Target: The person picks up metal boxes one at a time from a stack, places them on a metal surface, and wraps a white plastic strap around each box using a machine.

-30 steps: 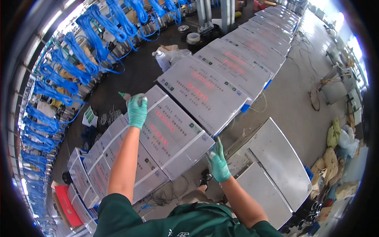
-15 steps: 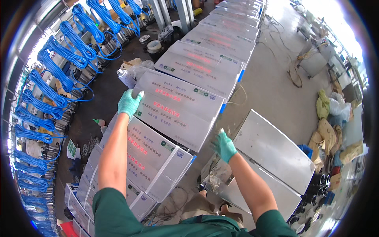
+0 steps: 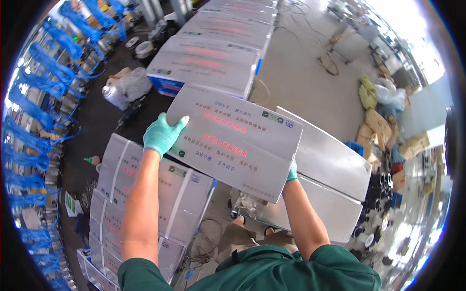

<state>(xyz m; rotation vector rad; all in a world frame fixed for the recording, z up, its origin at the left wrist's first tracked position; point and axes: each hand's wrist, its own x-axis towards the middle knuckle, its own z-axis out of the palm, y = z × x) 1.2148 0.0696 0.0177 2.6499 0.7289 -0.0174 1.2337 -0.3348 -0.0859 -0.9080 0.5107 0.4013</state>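
A long white carton point(image 3: 230, 140) with red, blue and green print is lifted off the row, tilted, between my two gloved hands. My left hand point(image 3: 164, 134), in a green glove, grips its left end with the thumb on top. Around the right end goes my right hand point(image 3: 292, 172); most of its fingers are hidden behind the carton. Beyond it a similar carton point(image 3: 206, 65) heads the row on the dark bench. Below my left forearm stand more cartons point(image 3: 145, 186) bound with white straps. Partly behind the held carton is a metal-topped table point(image 3: 332, 162).
Blue cable coils point(image 3: 58, 43) hang over metal pumps along the left. A spray can point(image 3: 115, 98) and a clear plastic bag point(image 3: 136, 85) rest on the dark bench point(image 3: 77, 140). Cables point(image 3: 327, 65) trail on the floor. Brown sacks point(image 3: 376, 128) and black round parts point(image 3: 376, 194) lie at right.
The carton has been lifted from the row and moved to the right, over the metal-topped table's edge. My right hand, formerly free, now holds its right end. The whole view has shifted.
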